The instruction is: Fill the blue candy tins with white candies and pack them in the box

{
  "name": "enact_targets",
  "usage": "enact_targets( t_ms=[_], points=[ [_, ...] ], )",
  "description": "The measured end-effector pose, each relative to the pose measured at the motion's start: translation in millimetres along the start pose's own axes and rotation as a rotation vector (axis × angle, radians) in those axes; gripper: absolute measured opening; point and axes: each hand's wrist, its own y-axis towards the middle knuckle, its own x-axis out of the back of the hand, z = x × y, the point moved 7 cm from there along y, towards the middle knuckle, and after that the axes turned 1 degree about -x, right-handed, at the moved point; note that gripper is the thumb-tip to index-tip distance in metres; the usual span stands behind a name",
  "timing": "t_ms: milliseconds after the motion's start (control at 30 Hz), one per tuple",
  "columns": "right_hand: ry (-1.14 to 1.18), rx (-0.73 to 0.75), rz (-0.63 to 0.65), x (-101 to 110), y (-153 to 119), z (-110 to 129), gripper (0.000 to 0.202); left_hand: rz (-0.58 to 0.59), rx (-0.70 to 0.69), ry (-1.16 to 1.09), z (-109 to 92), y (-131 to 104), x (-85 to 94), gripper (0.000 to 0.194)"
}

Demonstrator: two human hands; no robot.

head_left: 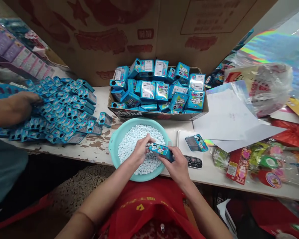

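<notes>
My right hand [177, 165] grips a small blue candy box [161, 151], tilted over a mint-green bowl [112, 149]. At the box's open end, my left hand [139, 152] has its fingers pinched around a few white candies [149, 145]. More round white candies [129, 142] fill much of the bowl. Just right of the bowl, another blue candy box [196, 142] lies on a white kitchen scale [181, 136] with a dark display panel [194, 162].
Behind the bowl, a cardboard tray [161, 116] holds many blue boxes, with a large carton [139, 36] behind. A blue box pile [64, 106] lies left, where a co-worker's hand [25, 104] reaches in. Papers [229, 113] and colourful candy packets [239, 166] lie right.
</notes>
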Motion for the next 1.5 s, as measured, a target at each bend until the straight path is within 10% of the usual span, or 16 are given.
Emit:
enact_targets(
  t_ms=[533, 667, 800, 900, 1067, 1200, 1333, 1500],
  points=[
    [0.403, -0.295, -0.018, -21, -2, -23, 0.037, 0.001, -0.381, 0.791, -37, 3, 35.5, 0.021],
    [0.488, -0.331, -0.115, -29, -4, -23, 0.040, 0.226, -0.583, 1.018, -57, -24, 22.3, 0.056],
    [0.480, -0.117, 0.077, -54, 6, 16, 0.034, 0.454, -0.623, 1.018, -70, -57, 19.0, 0.045],
    [0.433, 0.029, 0.118, -57, 32, 32, 0.047, 0.074, -0.606, 1.039, -92, -63, 66.6, 0.037],
    [0.078, 0.050, -0.335, -3, 123, -7, 0.052, -0.791, -0.382, 1.246, -106, -76, 202.2, 0.046],
    [-0.175, -0.171, -0.448, 25, 198, -58, 0.062, -0.952, -0.102, 1.255, -80, -54, 277.5, 0.048],
    [-0.336, -0.309, -0.255, 17, 238, -82, 0.069, -1.066, -0.077, 1.010, -61, -21, 302.8, 0.057],
    [-0.378, -0.293, -0.275, 20, 234, -79, 0.071, -1.174, -0.376, 0.915, -65, -20, 281.5, 0.064]
  ],
)
